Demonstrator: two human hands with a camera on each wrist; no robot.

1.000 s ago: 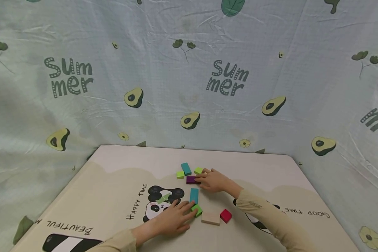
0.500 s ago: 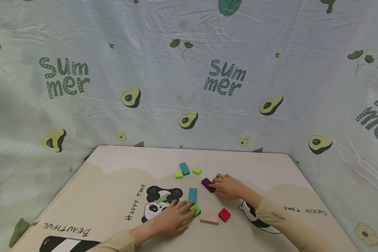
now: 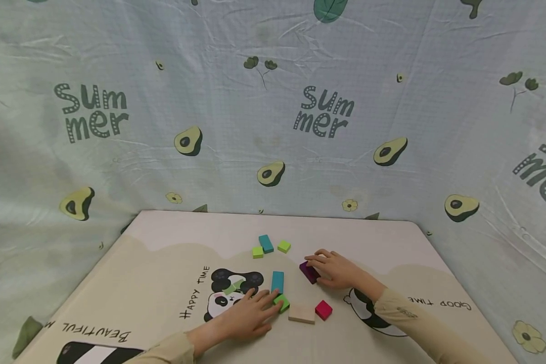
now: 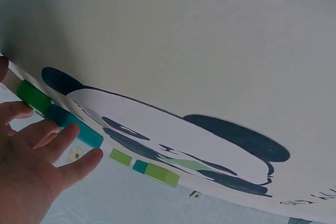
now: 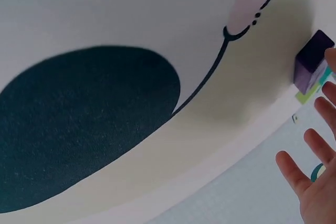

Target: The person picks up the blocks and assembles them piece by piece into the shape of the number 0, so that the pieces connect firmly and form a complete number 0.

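Observation:
My left hand (image 3: 250, 316) rests on the table with fingers spread, its fingertips at a green block (image 3: 282, 303) and the near end of a blue block (image 3: 277, 282). The left wrist view shows these fingers (image 4: 68, 174) fairly straight beside both blocks. My right hand (image 3: 338, 270) lies over a purple block (image 3: 308, 272), its fingertips at the far side and the thumb by the near end. In the right wrist view the fingers are spread loosely, and one digit overlaps the purple block (image 5: 315, 51); whether it presses is hard to tell.
A pale wooden block (image 3: 302, 314) and a red block (image 3: 323, 310) lie nearer to me. Farther back are another blue block (image 3: 266, 243) and two lime blocks, one left (image 3: 257, 252), one right (image 3: 284, 246). The panda-printed table (image 3: 173, 278) meets a hanging printed cloth.
The right hand has drawn the purple block right and toward me, away from the lime blocks, and the block has turned aslant. The left hand has stayed in place.

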